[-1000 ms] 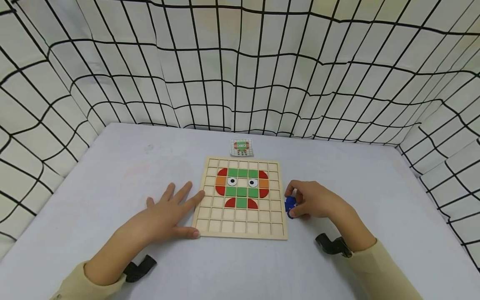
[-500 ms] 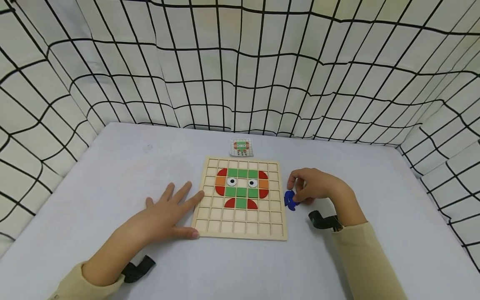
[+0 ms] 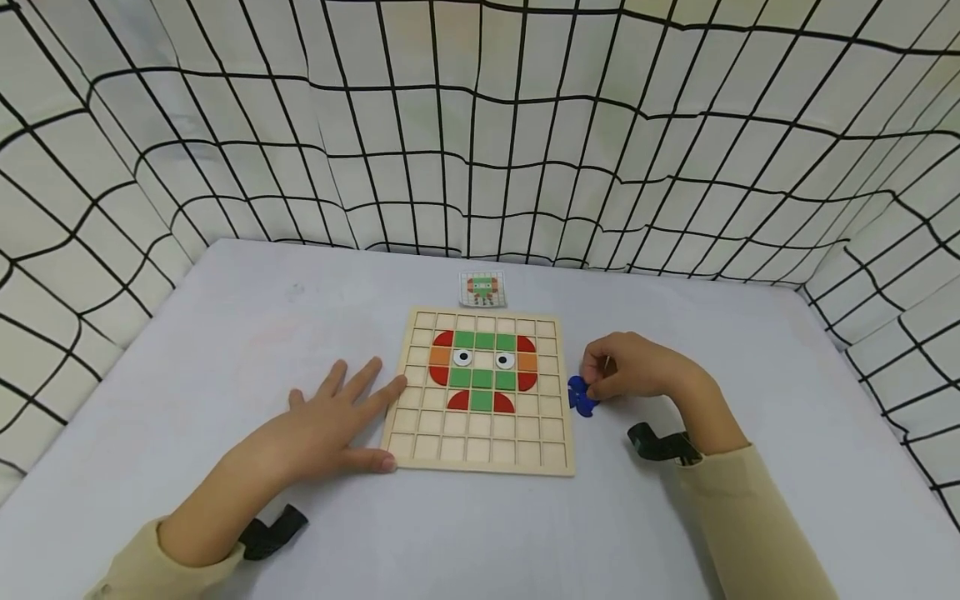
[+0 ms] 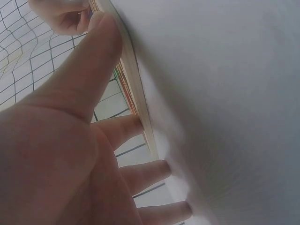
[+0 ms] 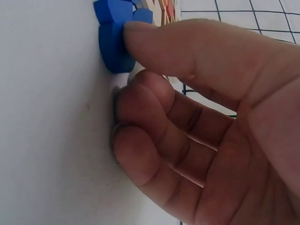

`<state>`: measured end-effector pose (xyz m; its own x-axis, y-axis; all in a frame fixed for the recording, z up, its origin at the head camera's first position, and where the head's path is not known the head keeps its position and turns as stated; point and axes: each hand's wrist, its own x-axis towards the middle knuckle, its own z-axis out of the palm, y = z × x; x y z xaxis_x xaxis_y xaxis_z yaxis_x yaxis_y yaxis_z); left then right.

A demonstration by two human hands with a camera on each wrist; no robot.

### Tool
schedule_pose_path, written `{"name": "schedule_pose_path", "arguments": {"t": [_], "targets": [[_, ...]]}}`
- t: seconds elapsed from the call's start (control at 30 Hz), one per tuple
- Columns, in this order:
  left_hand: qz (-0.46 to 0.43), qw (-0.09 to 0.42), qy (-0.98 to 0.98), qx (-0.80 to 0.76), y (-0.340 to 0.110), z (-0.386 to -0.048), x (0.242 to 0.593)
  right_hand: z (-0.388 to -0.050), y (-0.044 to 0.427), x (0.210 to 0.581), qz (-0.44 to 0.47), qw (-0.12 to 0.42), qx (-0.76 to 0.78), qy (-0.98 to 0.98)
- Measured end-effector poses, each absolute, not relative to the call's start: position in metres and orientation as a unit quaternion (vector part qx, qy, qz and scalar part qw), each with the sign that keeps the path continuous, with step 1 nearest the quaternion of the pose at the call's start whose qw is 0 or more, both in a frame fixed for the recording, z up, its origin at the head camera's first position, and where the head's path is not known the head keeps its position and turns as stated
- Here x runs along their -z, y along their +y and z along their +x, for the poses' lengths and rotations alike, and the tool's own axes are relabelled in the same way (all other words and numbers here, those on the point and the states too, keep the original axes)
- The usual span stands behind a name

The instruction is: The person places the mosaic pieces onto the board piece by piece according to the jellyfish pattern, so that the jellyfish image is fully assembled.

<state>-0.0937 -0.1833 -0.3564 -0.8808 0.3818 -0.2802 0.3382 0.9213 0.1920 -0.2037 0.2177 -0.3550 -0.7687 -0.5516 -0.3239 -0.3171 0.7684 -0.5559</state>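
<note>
A square wooden grid board (image 3: 480, 464) lies flat on the table, with green, red and orange pieces and two eye discs set in its cells. My left hand (image 3: 318, 429) lies spread at its left side; thumb and index fingertip touch the board's edge. Just off the right edge is a small cluster of dark blue pieces (image 3: 581, 398). My right hand (image 3: 637, 367) is over them, fingers curled and thumb on a blue piece (image 5: 114, 47) in the right wrist view. The index fingertip is hidden there behind the thumb.
Beyond the board lies a small pattern card (image 3: 482, 289) with a similar coloured figure. A white cloth covers the table (image 3: 480, 542). Black netting (image 3: 517, 133) over white sheeting rises at the back and both sides. Each wrist wears a black mount (image 3: 660, 443).
My right hand has moved a little away from me, and the blue pieces have shifted slightly the same way beside the board. My left hand stays in place. The view has tilted slightly.
</note>
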Motion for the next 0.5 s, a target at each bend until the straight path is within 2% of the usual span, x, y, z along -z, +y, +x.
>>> {"name": "schedule_pose_path", "arguments": {"t": [0.2, 0.5], "targets": [[0.182, 0.162, 0.967, -0.069, -0.184, -0.094, 0.355, -0.204, 0.209, 0.356, -0.235, 0.212, 0.246, 0.916], [0.183, 0.167, 0.966, -0.068, -0.184, -0.095, 0.354, -0.2, 0.205, 0.357, -0.243, 0.227, 0.253, 0.908]]}}
